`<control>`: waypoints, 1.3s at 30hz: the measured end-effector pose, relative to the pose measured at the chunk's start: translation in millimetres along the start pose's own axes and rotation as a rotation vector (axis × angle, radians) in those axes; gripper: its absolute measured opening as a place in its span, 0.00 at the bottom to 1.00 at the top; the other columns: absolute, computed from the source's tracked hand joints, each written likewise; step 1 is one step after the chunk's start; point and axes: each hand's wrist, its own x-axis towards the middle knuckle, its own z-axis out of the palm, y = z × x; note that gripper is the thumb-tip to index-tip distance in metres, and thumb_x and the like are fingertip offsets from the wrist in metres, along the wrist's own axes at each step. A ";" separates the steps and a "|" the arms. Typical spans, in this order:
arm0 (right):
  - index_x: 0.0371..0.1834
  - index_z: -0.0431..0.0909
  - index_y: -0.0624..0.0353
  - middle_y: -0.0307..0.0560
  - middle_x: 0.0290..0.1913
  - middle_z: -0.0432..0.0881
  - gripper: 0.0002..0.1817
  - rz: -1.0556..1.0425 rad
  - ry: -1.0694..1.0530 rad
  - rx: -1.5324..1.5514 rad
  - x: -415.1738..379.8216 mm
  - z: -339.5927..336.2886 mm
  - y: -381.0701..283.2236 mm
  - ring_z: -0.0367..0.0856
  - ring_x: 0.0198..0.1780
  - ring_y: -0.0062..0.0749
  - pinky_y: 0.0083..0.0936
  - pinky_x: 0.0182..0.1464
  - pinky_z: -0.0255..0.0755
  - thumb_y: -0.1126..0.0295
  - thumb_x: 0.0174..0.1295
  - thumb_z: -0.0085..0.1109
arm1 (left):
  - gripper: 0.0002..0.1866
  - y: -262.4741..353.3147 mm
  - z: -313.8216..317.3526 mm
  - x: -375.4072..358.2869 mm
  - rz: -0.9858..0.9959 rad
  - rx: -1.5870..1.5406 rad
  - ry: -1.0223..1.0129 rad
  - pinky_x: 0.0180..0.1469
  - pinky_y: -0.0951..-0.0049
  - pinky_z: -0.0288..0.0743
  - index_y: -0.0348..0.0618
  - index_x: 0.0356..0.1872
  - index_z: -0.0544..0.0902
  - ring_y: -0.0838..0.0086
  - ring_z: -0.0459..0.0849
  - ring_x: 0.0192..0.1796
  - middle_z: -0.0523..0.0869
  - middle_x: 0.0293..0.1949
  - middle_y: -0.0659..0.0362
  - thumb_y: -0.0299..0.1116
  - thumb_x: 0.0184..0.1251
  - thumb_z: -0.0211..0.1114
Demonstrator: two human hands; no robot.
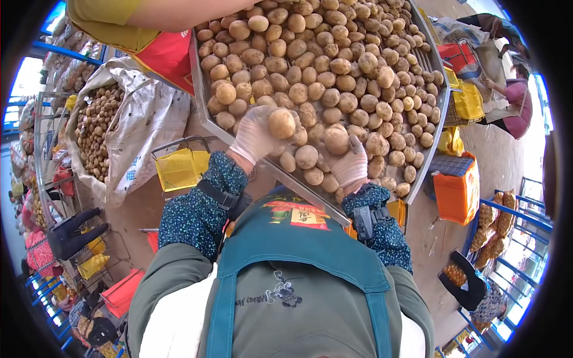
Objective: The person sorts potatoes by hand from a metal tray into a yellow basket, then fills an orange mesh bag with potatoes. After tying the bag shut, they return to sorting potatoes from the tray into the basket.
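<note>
Many brown potatoes [340, 65] lie on a metal sorting table [304, 194] in front of me. My left hand [259, 132], in a pale glove, is at the near edge with its fingers round a light potato [282, 123]. To its right my right hand [349, 167], gloved too, holds a larger potato [336, 139] between thumb and fingers. Loose potatoes lie between the two hands and just beyond them. Speckled dark sleeve covers with wrist straps cover both forearms.
Another person's bare arm [179, 13] reaches over the table's far left. A large white sack [143, 119] of potatoes and a yellow basket [182, 169] stand left. An orange bin [456, 191] is right of the table. A person in pink [518, 98] is farther right.
</note>
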 end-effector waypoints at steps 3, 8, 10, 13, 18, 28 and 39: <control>0.67 0.71 0.58 0.49 0.63 0.80 0.23 0.144 -0.085 0.492 -4.5 53.5 -19.8 0.76 0.66 0.47 0.47 0.72 0.70 0.58 0.75 0.56 | 0.26 -22.5 6.4 -19.4 -0.298 -0.137 0.243 0.52 0.52 0.88 0.39 0.58 0.78 0.57 0.90 0.51 0.88 0.48 0.48 0.53 0.75 0.62; 0.78 0.62 0.61 0.51 0.69 0.74 0.37 -0.145 -0.296 -0.583 -17.6 101.1 -4.1 0.73 0.70 0.35 0.32 0.75 0.65 0.78 0.64 0.61 | 0.35 -30.6 9.7 -56.5 -0.312 -0.150 0.065 0.50 0.67 0.84 0.42 0.65 0.76 0.67 0.89 0.45 0.88 0.51 0.56 0.62 0.73 0.62; 0.79 0.62 0.61 0.53 0.71 0.72 0.38 -0.085 -0.396 -0.749 -24.3 126.2 -13.6 0.69 0.74 0.39 0.33 0.76 0.62 0.76 0.63 0.61 | 0.34 -43.2 -18.4 -58.6 -0.274 -0.118 0.132 0.51 0.69 0.85 0.41 0.69 0.74 0.69 0.89 0.46 0.87 0.55 0.55 0.59 0.75 0.61; 0.78 0.63 0.61 0.55 0.72 0.71 0.37 -0.066 -0.440 -0.723 -18.7 120.6 0.9 0.67 0.76 0.42 0.36 0.76 0.60 0.74 0.63 0.61 | 0.33 -16.1 -22.1 -97.1 -0.113 -0.095 0.184 0.46 0.66 0.87 0.41 0.69 0.74 0.68 0.89 0.46 0.87 0.56 0.53 0.56 0.75 0.62; 0.71 0.71 0.61 0.60 0.70 0.72 0.32 -0.478 -0.303 -1.340 -17.8 54.0 11.0 0.71 0.70 0.57 0.46 0.73 0.64 0.70 0.60 0.65 | 0.25 13.0 -162.9 -170.9 0.182 -0.128 0.801 0.32 0.57 0.87 0.48 0.60 0.80 0.63 0.88 0.35 0.88 0.46 0.53 0.51 0.69 0.70; 0.74 0.69 0.55 0.54 0.71 0.72 0.36 -0.485 -0.211 -1.867 -41.5 -2.3 19.9 0.65 0.74 0.57 0.53 0.73 0.59 0.58 0.61 0.64 | 0.38 79.0 -162.1 -94.2 0.563 1.904 1.104 0.66 0.53 0.73 0.38 0.72 0.70 0.43 0.78 0.64 0.75 0.65 0.37 0.51 0.67 0.69; 0.70 0.72 0.57 0.54 0.68 0.76 0.33 -0.526 -0.121 -1.784 -38.7 -5.3 23.6 0.68 0.72 0.56 0.52 0.72 0.62 0.57 0.61 0.62 | 0.35 107.9 -94.2 32.6 0.387 1.846 0.638 0.59 0.48 0.79 0.42 0.67 0.76 0.49 0.83 0.59 0.81 0.58 0.42 0.52 0.65 0.71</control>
